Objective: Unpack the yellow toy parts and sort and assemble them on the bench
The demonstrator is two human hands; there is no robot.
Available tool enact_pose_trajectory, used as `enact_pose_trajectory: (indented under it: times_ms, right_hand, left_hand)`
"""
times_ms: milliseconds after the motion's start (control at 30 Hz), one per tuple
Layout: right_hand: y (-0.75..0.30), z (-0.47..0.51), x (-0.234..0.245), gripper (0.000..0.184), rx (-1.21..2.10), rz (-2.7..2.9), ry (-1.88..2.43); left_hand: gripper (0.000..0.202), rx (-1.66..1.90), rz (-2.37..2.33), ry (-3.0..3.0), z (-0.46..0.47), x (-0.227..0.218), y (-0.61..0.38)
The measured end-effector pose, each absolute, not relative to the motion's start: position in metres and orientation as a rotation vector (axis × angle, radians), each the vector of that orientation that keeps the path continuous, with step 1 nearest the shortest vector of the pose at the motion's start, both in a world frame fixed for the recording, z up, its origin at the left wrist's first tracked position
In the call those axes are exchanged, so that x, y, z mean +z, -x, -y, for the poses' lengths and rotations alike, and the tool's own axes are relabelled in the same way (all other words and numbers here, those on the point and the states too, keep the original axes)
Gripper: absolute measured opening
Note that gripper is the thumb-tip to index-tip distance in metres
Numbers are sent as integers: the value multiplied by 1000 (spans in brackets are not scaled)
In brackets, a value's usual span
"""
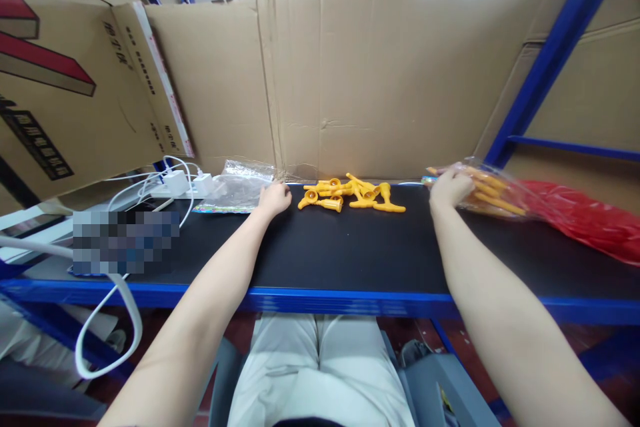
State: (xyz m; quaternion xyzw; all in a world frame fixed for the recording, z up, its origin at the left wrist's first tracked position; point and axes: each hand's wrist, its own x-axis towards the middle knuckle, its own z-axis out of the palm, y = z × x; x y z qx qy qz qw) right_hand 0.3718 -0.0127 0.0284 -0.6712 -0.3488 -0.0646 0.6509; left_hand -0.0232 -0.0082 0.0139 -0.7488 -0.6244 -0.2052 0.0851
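Several yellow plastic pieces (367,195), with cup-shaped ends and thin stems, lie in a loose pile on the black tabletop (345,253). My left hand (275,199) is left of them, its fingers curled at the right edge of a flat clear plastic bag (235,185). Whatever those fingers hold, if anything, is hidden. At the right, my right hand (453,187) is closed on the left end of a clear bag of yellow pieces (493,192). Similar long yellow pieces show through its film.
A red plastic bag (583,217) lies at the far right. White chargers (176,183) and cables crowd the left end, beside a blurred-out item (125,240). Cardboard (375,80) walls the back. A blue metal edge (350,301) runs along the front.
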Motion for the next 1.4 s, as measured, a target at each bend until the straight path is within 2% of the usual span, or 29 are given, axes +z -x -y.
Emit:
enact_pose_trajectory:
  times_ms: [133, 400, 533, 800, 1033, 1167, 1400]
  right_hand:
    - [-362, 11, 34, 48, -367, 827, 1507]
    - [-326, 26, 55, 52, -369, 1032, 1377]
    - [-298, 38, 68, 52, -147, 1142, 1254]
    - [-242, 58, 78, 38, 557, 1100, 871]
    - [-225, 65, 70, 41, 956, 1196, 771]
    - [-232, 57, 65, 42, 978, 1154, 775]
    - [-250, 40, 56, 34, 1031, 940, 1092]
  left_hand:
    - [31, -683, 1754, 2268, 9, 15, 19]
    - [37, -765, 1539, 2424, 16, 19, 10]
    - [49, -830, 1495, 2480, 20, 21, 5]
    - [75, -1023, 1376, 2606, 20, 17, -1]
    - [61, -1093, 1199, 2630, 19, 16, 1]
    - [47, -1001, 1263, 2555, 21, 18, -1]
    - [45, -902, 1229, 2429, 29, 24, -12]
